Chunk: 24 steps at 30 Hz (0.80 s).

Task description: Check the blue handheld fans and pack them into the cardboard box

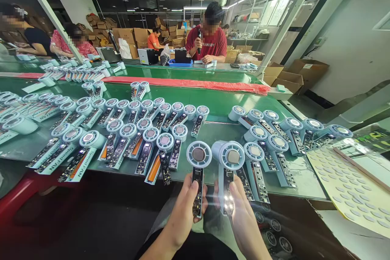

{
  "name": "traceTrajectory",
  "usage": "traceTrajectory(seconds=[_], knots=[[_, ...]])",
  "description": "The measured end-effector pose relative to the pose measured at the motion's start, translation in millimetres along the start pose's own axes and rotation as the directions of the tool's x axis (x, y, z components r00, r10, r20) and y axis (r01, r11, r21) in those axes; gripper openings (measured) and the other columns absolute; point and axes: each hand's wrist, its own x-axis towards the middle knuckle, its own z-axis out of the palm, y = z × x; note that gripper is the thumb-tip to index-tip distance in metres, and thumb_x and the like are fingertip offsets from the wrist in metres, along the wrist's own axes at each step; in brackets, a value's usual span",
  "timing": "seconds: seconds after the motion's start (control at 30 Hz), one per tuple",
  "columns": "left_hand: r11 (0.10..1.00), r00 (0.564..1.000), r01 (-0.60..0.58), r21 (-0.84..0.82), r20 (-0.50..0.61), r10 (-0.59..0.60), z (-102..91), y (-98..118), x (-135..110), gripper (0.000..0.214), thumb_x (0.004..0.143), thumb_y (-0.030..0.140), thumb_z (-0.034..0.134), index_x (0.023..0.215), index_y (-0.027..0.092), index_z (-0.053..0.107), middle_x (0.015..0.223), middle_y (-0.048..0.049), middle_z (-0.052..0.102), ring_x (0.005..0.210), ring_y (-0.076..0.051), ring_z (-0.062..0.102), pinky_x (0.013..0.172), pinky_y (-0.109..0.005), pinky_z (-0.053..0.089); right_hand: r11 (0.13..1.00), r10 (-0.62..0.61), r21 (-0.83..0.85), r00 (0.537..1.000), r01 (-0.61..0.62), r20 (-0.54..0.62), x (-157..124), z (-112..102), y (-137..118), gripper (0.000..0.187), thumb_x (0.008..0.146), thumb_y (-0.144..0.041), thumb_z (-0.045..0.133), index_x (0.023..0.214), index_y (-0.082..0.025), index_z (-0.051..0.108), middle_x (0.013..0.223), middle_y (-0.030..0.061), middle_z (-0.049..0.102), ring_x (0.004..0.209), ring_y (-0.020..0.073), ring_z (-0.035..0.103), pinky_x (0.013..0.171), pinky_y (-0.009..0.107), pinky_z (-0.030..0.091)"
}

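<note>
My left hand (186, 203) is closed round the handle of a light-blue handheld fan (199, 155), thumb on its bare black circuit board. In my right hand (240, 201) is a second handheld fan (233, 157), gripped the same way, its board catching bright light. Both fans stand head up, side by side, in front of the table edge. A round grey disc shows at the middle of each head. Just right of my right hand lies another fan (254, 152) with its board exposed. To the left, a fan with a loose-looking board (165, 142) rests at the table edge.
Rows of similar fans (149, 134) cover the green table (213, 130). A sheet of round stickers (350, 195) lies at the right. Red wrap (183, 83) runs along the middle. A person in a red shirt (207, 42) sits opposite. A red stool (27, 199) stands lower left.
</note>
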Motion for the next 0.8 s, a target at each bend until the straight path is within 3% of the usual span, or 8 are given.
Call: traceTrajectory(seconds=[0.27,0.43,0.53,0.63,0.73,0.8], knots=[[1.000,0.998,0.018,-0.021,-0.052,-0.019,2.4,2.7,-0.4,0.040,0.084,0.055,0.048,0.101,0.019,0.048,0.071,0.0032,0.040,0.053,-0.005,0.035,0.043,-0.018,0.017,0.992,-0.114,-0.053,0.992,0.116,0.047,-4.0,4.8,-11.3,0.032,0.092,-0.050,0.033,0.102,-0.024,0.051,0.077,0.0004,0.056,0.073,0.0185,0.056,0.072,0.032,0.045],[1.000,0.996,0.028,0.014,-0.088,-0.027,-0.8,-1.5,1.9,0.036,0.086,0.052,0.046,0.103,0.020,0.046,0.072,0.0029,0.043,0.051,-0.005,0.036,0.043,-0.018,0.021,0.985,-0.122,-0.118,0.991,0.128,0.056,-3.6,2.9,-9.5,0.034,0.092,-0.051,0.031,0.099,-0.025,0.051,0.072,-0.0009,0.054,0.069,0.0179,0.054,0.072,0.030,0.046],[1.000,0.998,0.019,-0.018,-0.061,-0.020,-3.9,-4.6,3.2,0.037,0.086,0.052,0.047,0.105,0.021,0.044,0.071,0.0034,0.042,0.052,-0.006,0.037,0.044,-0.018,0.024,0.979,-0.116,-0.167,0.993,0.121,0.037,-2.5,0.5,-5.8,0.034,0.090,-0.051,0.037,0.108,-0.024,0.047,0.080,0.0001,0.057,0.076,0.0181,0.056,0.073,0.030,0.047],[0.997,0.999,0.040,-0.068,-0.016,-0.041,-3.6,-4.8,4.7,0.041,0.082,0.057,0.049,0.102,0.021,0.042,0.072,0.0044,0.041,0.050,-0.005,0.035,0.041,-0.017,0.022,0.962,-0.130,-0.243,0.991,0.124,-0.008,0.6,-2.8,1.4,0.049,0.082,-0.048,0.053,0.120,-0.023,0.036,0.101,0.0052,0.059,0.095,0.0215,0.058,0.083,0.033,0.047],[0.993,0.994,0.101,-0.060,-0.026,-0.102,-1.5,-2.4,6.7,0.040,0.083,0.059,0.046,0.091,0.020,0.043,0.073,0.0041,0.043,0.050,-0.005,0.037,0.041,-0.017,0.024,0.932,-0.171,-0.326,0.985,0.159,-0.007,5.0,-6.0,11.5,0.051,0.079,-0.043,0.054,0.121,-0.021,0.036,0.121,0.0109,0.052,0.116,0.0251,0.048,0.096,0.039,0.041],[0.991,0.992,0.130,0.038,-0.014,-0.129,-2.3,-0.9,8.6,0.038,0.085,0.057,0.042,0.090,0.019,0.044,0.073,0.0026,0.047,0.053,-0.007,0.045,0.044,-0.018,0.031,0.902,-0.195,-0.394,0.981,0.178,-0.003,7.1,-7.0,17.4,0.048,0.081,-0.042,0.049,0.123,-0.021,0.038,0.128,0.0108,0.046,0.123,0.0252,0.041,0.100,0.041,0.037]])
